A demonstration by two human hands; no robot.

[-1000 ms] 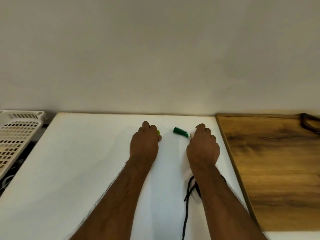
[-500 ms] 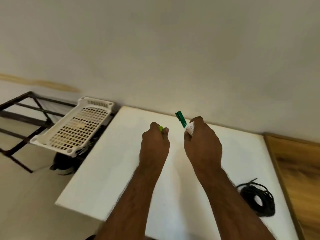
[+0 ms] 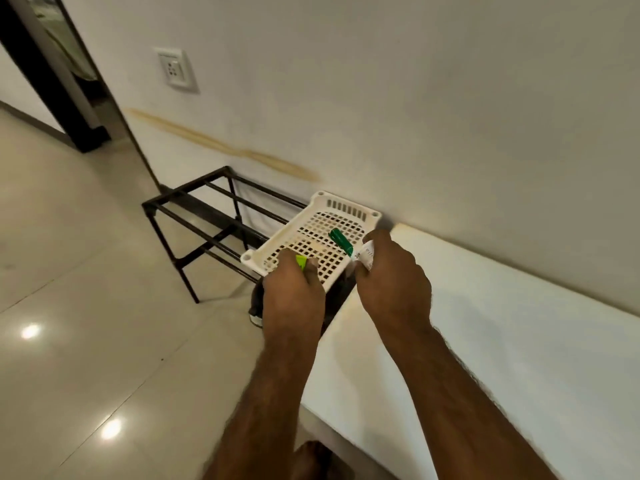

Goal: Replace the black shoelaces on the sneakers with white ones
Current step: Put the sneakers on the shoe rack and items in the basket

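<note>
Head view: left hand (image 3: 293, 296) pinches small lime-green piece (image 3: 300, 262); right hand (image 3: 393, 285) grips light, rigid green-capped white tube (image 3: 349, 249) mid-body; likely slippery.

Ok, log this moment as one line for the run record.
left hand: pinches small yellow-green item | right hand: grips green-capped tube | both above white basket | laces: not in view

Dark sneaker (image 3: 255, 310) on floor (image 3: 104, 306), mostly hidden
</note>
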